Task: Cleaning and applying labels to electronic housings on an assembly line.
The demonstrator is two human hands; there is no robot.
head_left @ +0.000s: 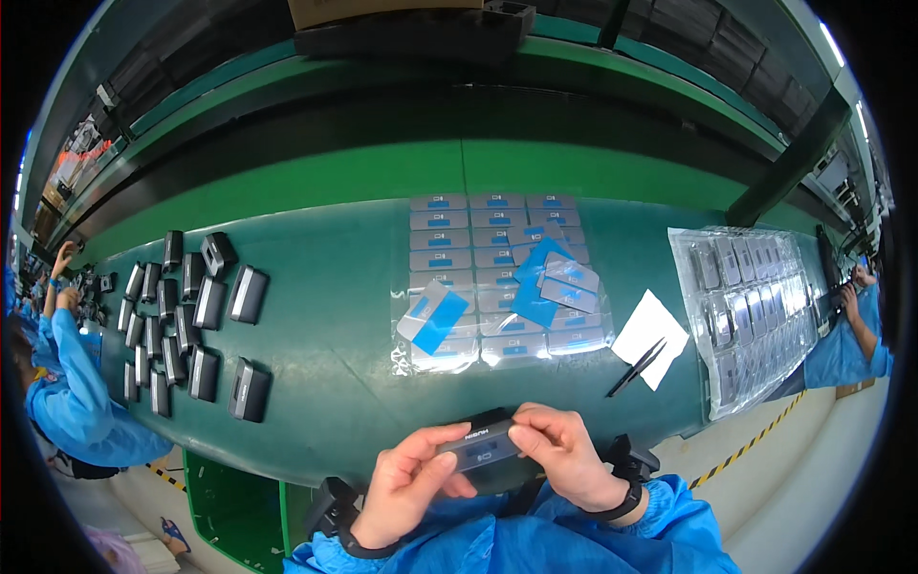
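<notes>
Your left hand (406,486) and right hand (564,457) grip a device (485,452), seemingly panelled; gray panels (439,239) remain on the plastic sheet (400,360).

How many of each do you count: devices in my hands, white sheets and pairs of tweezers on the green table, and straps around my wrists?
Held device: 1
White sheet: 1
Pair of black tweezers: 1
Black wrist straps: 2
Total: 5
</notes>
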